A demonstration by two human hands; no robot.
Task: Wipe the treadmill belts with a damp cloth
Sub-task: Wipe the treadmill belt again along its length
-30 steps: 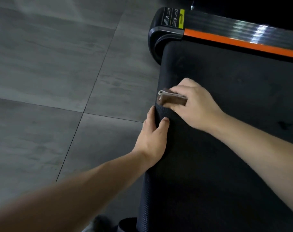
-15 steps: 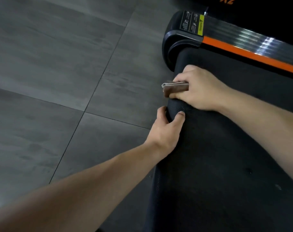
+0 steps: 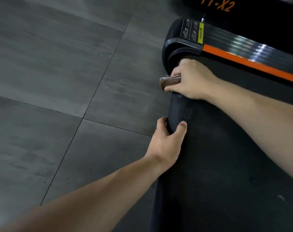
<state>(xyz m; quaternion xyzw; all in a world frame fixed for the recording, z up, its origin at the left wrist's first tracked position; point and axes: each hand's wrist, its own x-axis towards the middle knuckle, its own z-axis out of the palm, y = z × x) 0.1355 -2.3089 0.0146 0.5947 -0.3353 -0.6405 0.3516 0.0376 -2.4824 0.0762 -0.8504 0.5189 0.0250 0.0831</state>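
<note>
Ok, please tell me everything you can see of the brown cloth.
The brown cloth is folded into a thick, flat pad with a paler top edge. The right hand grips it against the rounded end of the black treadmill belt, beside the corner cap. Its tip sticks out past the fingers.

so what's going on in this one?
A person is wiping the end of a treadmill belt. The right hand holds a folded brown cloth against the belt's curved end, beside the black corner cap. The left hand grips the belt edge nearer the camera, thumb on top.
</note>
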